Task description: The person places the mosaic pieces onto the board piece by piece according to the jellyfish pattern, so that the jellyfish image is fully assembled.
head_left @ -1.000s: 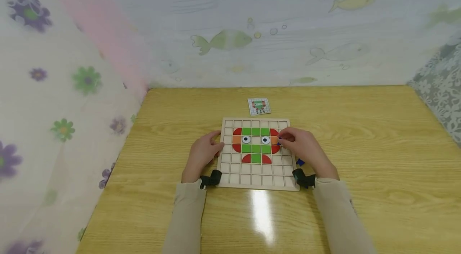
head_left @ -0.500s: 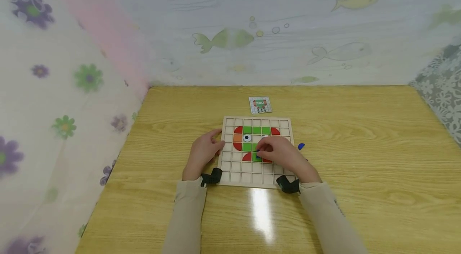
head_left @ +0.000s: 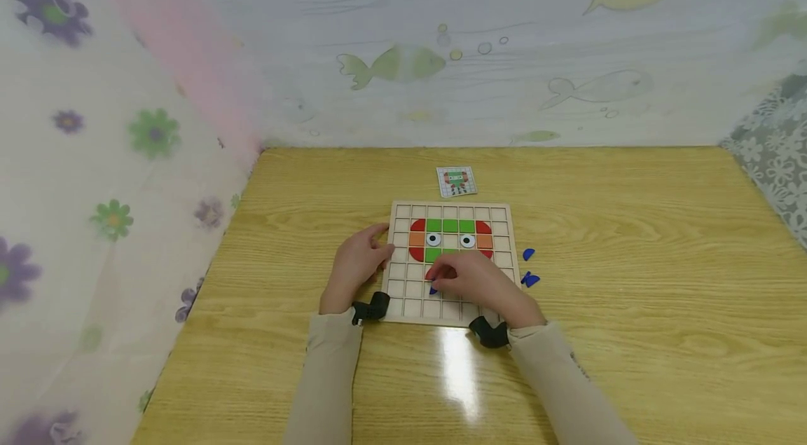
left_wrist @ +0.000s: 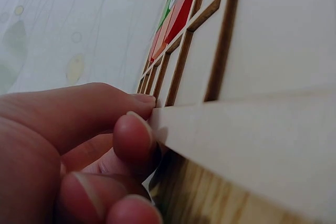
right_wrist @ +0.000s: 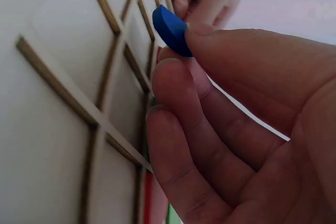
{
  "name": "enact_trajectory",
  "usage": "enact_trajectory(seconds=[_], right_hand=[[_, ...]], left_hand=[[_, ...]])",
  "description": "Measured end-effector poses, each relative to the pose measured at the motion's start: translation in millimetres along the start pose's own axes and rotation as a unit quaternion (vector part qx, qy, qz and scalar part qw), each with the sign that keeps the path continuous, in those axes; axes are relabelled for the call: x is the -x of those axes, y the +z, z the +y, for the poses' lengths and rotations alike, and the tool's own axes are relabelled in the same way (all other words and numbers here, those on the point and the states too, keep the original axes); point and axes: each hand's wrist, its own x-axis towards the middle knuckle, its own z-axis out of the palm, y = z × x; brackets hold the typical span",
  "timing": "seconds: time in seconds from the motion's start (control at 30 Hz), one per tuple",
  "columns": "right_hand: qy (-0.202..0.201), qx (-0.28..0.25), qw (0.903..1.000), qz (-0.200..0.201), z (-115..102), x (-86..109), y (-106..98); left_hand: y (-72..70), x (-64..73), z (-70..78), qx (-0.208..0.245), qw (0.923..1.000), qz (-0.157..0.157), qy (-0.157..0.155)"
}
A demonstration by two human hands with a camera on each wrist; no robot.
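A square wooden grid board [head_left: 403,308] lies on the table, with green, red and orange pieces and two round eye pieces set in its cells. My left hand [head_left: 361,264] is at its left edge; in the left wrist view, thumb and curled fingers grip the rim [left_wrist: 220,135]. My right hand [head_left: 476,280] is over the lower middle of the board, hiding some cells. Between thumb and fingers it pinches a small blue puzzle piece [right_wrist: 172,31] with a curved edge, tilted just off the board's surface. In the head view this blue piece overlaps a cell below the left red piece.
Several loose blue pieces [head_left: 531,280] lie on the table just right of the board. A small pattern card [head_left: 457,181] showing a gridded figure lies behind it. A patterned wall stands at the table's back edge, and a flowered one on the left.
My right hand has carried the blue piece from the board's right side leftward and down to its lower middle. The right orange and red pieces are uncovered again. My left hand stays on the edge.
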Motion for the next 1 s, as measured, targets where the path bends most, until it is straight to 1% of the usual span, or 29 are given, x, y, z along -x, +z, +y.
enact_trajectory(seconds=[0.27,0.43,0.6,0.77,1.0], right_hand=[[0.001,0.037,0.9993,0.005,-4.0,-0.8,8.7],[0.004,0.058,0.9982,0.015,-6.4,-1.6,10.9],[-0.003,0.076,0.9968,0.026,-7.5,-3.7,12.9],[-0.004,0.082,0.9963,0.022,-7.1,-5.0,14.4],[-0.021,0.087,0.9959,0.012,-7.3,-3.4,12.8]], left_hand=[[0.8,-0.2,-0.6,-0.002,1.0000,-0.001,0.000],[0.4,-0.4,0.0,0.004,1.0000,0.000,0.000],[0.5,-1.4,-0.5,0.001,1.0000,0.001,0.003],[0.3,-1.2,-0.5,-0.001,1.0000,0.002,0.003],[-0.5,-0.4,0.3,-0.006,0.9999,0.001,0.010]])
